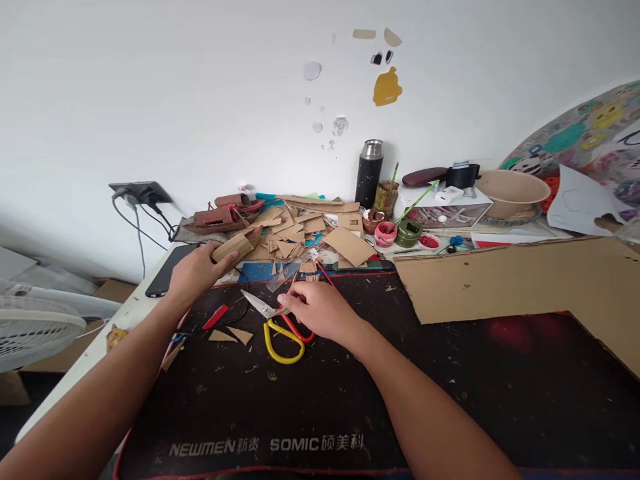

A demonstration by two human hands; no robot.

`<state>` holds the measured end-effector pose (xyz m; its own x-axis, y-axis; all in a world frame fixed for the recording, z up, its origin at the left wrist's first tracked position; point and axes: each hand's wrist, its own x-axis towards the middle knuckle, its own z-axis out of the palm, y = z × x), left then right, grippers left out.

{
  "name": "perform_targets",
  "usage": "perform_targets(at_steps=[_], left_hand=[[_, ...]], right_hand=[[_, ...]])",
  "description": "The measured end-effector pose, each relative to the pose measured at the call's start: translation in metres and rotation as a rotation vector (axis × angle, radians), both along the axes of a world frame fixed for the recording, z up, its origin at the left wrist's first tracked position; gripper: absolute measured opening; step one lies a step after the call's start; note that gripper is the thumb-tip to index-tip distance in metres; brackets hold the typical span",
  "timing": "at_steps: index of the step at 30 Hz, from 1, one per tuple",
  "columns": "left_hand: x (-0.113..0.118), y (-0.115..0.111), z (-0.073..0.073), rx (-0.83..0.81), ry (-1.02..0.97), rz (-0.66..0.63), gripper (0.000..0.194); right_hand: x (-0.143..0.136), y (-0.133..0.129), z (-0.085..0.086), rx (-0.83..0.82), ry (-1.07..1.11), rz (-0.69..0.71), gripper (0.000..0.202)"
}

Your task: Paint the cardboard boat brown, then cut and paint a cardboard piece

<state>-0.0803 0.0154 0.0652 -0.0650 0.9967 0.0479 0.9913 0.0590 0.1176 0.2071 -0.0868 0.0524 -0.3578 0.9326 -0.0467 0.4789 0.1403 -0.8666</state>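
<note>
My left hand [197, 272] is closed around a folded cardboard piece [234, 249], holding it by the heap of scraps. My right hand [320, 308] is in a pinch just over the scissors [284, 360]. Whatever lies between its fingertips is too small to make out. The scissors rest on the dark mat, blades pointing up and left, with one yellow and one red handle. Part of the red handle is hidden behind my right hand. Small cardboard offcuts [241, 335] and a red utility knife-like piece [215, 317] lie left of the scissors.
A pile of cardboard scraps [350, 247] spreads along the wall. Behind it stand a black thermos [369, 175] and paint jars [409, 233]. A large cardboard sheet [480, 280] covers the right side. A phone [170, 272] lies at left, near a fan [40, 330].
</note>
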Motion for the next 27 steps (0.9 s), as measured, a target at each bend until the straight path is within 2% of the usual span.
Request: perform_targets(at_steps=[4, 8, 27], left_hand=[[0.002, -0.001, 0.0, 0.011, 0.009, 0.005, 0.07], [0.002, 0.0, 0.001, 0.018, -0.006, 0.001, 0.07], [-0.001, 0.001, -0.007, 0.093, -0.009, 0.033, 0.067]], right_hand=[[-0.002, -0.002, -0.002, 0.053, -0.11, 0.044, 0.028], [-0.004, -0.003, -0.001, 0.075, -0.17, 0.074, 0.028], [-0.008, -0.009, 0.011, 0.12, -0.241, 0.085, 0.027]])
